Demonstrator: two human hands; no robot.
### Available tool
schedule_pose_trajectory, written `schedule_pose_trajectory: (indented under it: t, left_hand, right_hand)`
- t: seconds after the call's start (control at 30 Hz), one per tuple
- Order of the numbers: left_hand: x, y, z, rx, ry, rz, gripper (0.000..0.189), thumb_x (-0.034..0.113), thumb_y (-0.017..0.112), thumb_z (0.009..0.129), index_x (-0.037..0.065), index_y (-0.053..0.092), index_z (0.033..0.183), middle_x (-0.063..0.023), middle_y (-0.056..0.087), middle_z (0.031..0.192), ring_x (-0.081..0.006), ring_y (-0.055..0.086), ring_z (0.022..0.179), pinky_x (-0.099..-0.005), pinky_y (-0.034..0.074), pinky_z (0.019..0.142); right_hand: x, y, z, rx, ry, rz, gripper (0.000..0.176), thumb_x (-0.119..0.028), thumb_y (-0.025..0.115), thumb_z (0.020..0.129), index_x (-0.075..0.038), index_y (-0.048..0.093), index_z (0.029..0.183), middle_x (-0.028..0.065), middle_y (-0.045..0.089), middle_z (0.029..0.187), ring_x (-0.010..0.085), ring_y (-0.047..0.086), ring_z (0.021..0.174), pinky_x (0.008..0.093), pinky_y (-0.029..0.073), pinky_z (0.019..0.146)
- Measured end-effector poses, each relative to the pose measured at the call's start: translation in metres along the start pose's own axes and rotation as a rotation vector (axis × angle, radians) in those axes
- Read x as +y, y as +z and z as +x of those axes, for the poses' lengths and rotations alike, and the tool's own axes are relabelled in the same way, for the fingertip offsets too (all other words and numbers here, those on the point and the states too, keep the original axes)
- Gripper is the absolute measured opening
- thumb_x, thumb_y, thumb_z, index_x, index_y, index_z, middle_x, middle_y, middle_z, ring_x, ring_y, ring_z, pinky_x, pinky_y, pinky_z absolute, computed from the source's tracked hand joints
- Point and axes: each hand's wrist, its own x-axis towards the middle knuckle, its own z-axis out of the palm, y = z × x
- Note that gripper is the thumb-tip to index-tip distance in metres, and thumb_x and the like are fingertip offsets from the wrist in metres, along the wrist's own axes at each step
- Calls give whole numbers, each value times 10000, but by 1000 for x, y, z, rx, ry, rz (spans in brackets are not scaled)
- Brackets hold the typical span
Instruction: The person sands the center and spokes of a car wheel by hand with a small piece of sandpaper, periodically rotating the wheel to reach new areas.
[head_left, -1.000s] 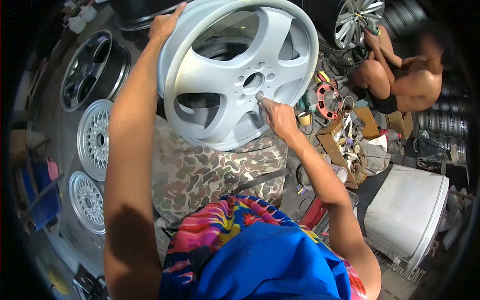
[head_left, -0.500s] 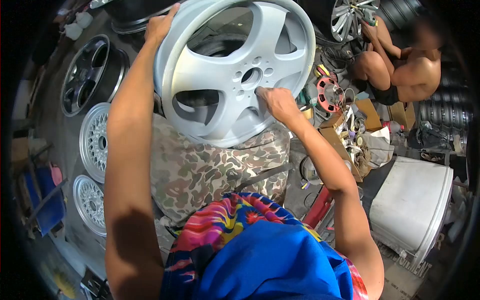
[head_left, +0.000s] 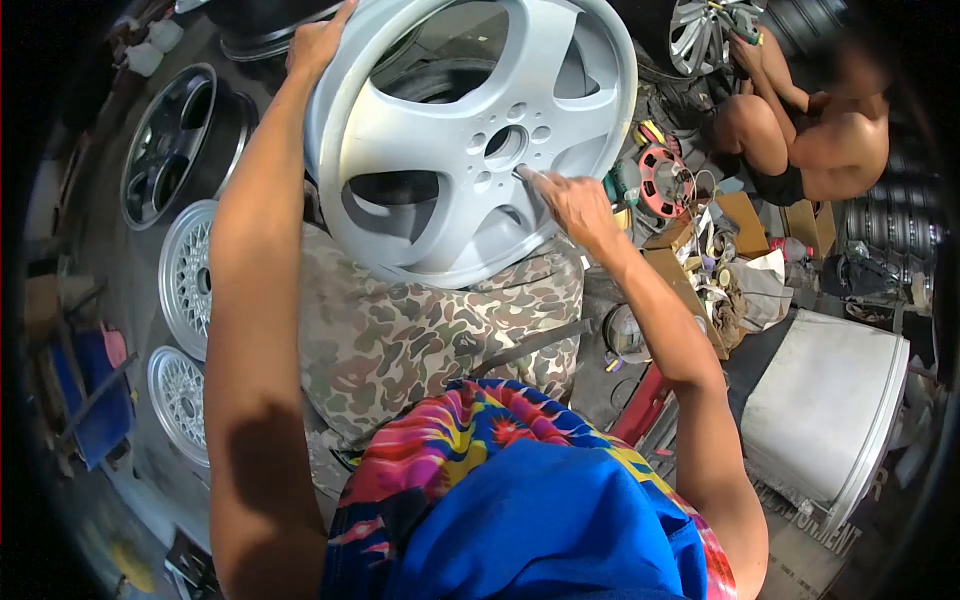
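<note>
A large grey five-spoke wheel rim [head_left: 470, 130] stands tilted up against the camouflage cloth [head_left: 430, 330] in front of me. My left hand [head_left: 318, 48] is closed on its upper left edge. My right hand [head_left: 578, 208] is at the hub, fingers bent together, with the fingertips pressing at a lug hole below the centre bore. Something grey shows at those fingertips, too small to make out. The face of the rim looks matt, with a yellowish patch along its left edge.
Several other rims lie left, among them a silver mesh rim [head_left: 188, 280] and a dark rim [head_left: 170, 145]. At right are a red reel [head_left: 663, 185], open cardboard boxes [head_left: 742, 225] and a white container [head_left: 830, 400]. Another person [head_left: 830, 130] crouches at upper right, working on a rim.
My right hand has shifted slightly right and up, its fingertips now at the lug hole's edge. My left hand keeps its hold. The view has shifted a little.
</note>
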Motion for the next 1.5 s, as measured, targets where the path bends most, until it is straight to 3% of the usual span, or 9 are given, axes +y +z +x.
schedule_pose_trajectory:
  t: [0.6, 0.73, 0.83, 0.9, 1.0, 1.07, 1.17, 1.27, 1.5]
  left_hand:
    - [-15, 5, 13, 9, 21, -63, 802, 715, 577, 909, -65, 721, 786, -205, 703, 742, -262, 638, 721, -437, 473, 748]
    - [-15, 2, 13, 2, -8, -17, 787, 708, 588, 906, -56, 738, 790, -195, 707, 744, -246, 640, 722, -431, 476, 736]
    - [-16, 4, 14, -7, 24, -29, 786, 706, 595, 903, -58, 736, 779, -196, 705, 738, -244, 639, 717, -430, 478, 735]
    - [-11, 5, 11, -4, 24, -39, 786, 705, 599, 901, -59, 731, 769, -191, 698, 723, -243, 628, 704, -432, 474, 727]
    - [-14, 5, 13, 5, -3, -20, 779, 690, 611, 902, -61, 700, 715, -170, 659, 659, -234, 574, 653, -439, 457, 690]
    - [-24, 9, 20, 24, 52, -3, 783, 689, 611, 905, -62, 686, 696, -166, 649, 645, -233, 572, 644, -441, 454, 682]
    - [-17, 6, 13, 17, 40, -50, 784, 691, 608, 908, -63, 691, 705, -161, 654, 648, -230, 582, 651, -436, 461, 688]
    - [-12, 5, 11, 14, 19, -53, 784, 691, 603, 911, -64, 699, 718, -162, 662, 657, -224, 596, 665, -429, 469, 697]
    - [-7, 1, 6, 38, 10, -65, 785, 687, 596, 915, -75, 708, 758, -179, 682, 695, -219, 613, 690, -427, 476, 716]
  right_hand:
    - [42, -14, 25, -60, -501, -391, 698, -108, 529, 912, -192, 376, 1588, 47, 670, 1031, 221, 707, 768, 350, 568, 715]
    - [-18, 24, 3, 215, 39, 182, 387, -158, 567, 986, -136, 612, 1370, 140, 718, 861, 305, 690, 629, 436, 544, 583]
    - [-47, 20, 13, 130, 389, 568, 285, -195, 548, 1033, -65, 649, 1265, 122, 686, 748, 242, 624, 542, 366, 482, 491]
    - [-43, 17, 27, 71, 861, 1567, 248, -172, 538, 1056, 2, 679, 1163, 59, 645, 703, 155, 497, 464, 274, 394, 448]
    - [-37, 22, 34, 243, 1023, 2005, 331, -210, 486, 1074, 16, 672, 919, 43, 606, 643, 93, 424, 427, 263, 334, 407]
    - [-43, 22, 34, 277, 1052, 1983, 345, -210, 497, 1069, -5, 686, 867, 26, 590, 607, 97, 432, 428, 266, 331, 402]
    - [-30, 37, 27, 83, 526, 923, 277, -220, 539, 1040, -32, 715, 937, 118, 623, 620, 249, 650, 589, 405, 504, 569]
    - [-10, -10, 24, 4, 84, 338, 285, -237, 547, 1043, -31, 690, 907, 163, 656, 668, 360, 651, 633, 462, 505, 614]
    - [-5, -11, 35, -79, -43, 59, 197, -166, 626, 898, -96, 683, 1073, 179, 687, 775, 402, 679, 746, 513, 535, 676]
